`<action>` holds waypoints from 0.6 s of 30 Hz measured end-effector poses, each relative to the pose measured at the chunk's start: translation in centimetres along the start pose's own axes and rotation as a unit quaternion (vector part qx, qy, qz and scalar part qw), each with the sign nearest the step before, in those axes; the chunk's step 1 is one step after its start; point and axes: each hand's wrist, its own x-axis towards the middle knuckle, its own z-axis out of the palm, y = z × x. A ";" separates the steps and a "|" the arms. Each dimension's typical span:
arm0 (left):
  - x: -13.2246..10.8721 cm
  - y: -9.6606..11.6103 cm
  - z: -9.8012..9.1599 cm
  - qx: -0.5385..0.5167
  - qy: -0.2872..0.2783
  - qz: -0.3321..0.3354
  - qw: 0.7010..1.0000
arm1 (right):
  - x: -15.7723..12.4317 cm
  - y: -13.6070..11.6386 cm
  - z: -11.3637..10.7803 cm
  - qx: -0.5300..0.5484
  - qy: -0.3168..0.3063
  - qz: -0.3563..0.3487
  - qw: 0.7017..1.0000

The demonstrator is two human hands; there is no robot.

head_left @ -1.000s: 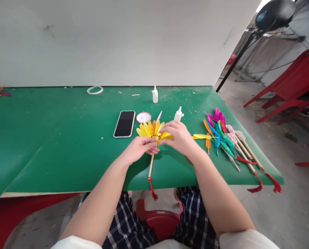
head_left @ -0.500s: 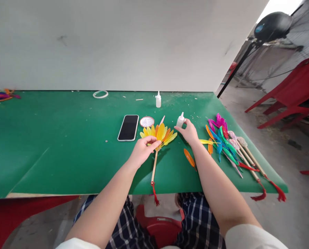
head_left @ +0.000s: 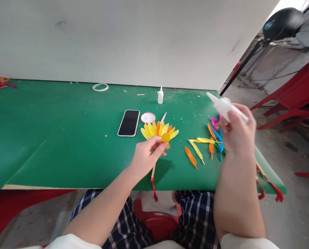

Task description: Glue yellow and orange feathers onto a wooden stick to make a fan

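Observation:
My left hand [head_left: 146,156] pinches a golden-yellow feather [head_left: 165,137] between thumb and fingers. Below it, on the table, lies a fan of yellow and orange feathers [head_left: 154,128] with a wooden handle [head_left: 153,171] and a red tassel [head_left: 154,192]; my hand hides its middle. On the right, my right hand [head_left: 238,129] is raised with its fingers wrapped round a white squeeze bottle [head_left: 228,108], which is tilted with its pointed nozzle up to the left. Loose feathers lie between the hands, an orange one [head_left: 191,158] and a yellow one [head_left: 196,152] among them.
On the green table [head_left: 66,138] are a phone [head_left: 128,123], a round red-rimmed disc [head_left: 148,117], a second white bottle [head_left: 160,96] and a white ring [head_left: 100,87]. Blue feathers [head_left: 220,148] and tasselled sticks lie at right. A grey-white wall [head_left: 118,41] stands behind.
My right hand has lifted the white bottle off the table and moved right, towards me. My left hand has risen slightly from the fan with the golden-yellow feather. The view has shifted slightly.

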 end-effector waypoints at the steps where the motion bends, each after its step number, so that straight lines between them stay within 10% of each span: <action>1: -0.3 0.1 0.2 0.027 0.001 0.020 0.999 | 0.0 -0.5 -0.7 0.009 0.011 -0.006 1.000; 5: -1.8 0.7 0.9 0.146 0.009 0.192 0.971 | -0.6 -2.2 -2.0 0.144 -0.027 -0.006 0.989; 10: -3.3 2.5 1.0 0.146 -0.015 0.482 0.864 | -1.6 -4.5 -0.6 0.234 -0.083 0.005 0.969; 18: -3.1 3.1 1.2 0.183 -0.088 0.541 0.816 | -3.0 -4.3 2.5 0.106 -0.091 -0.035 0.990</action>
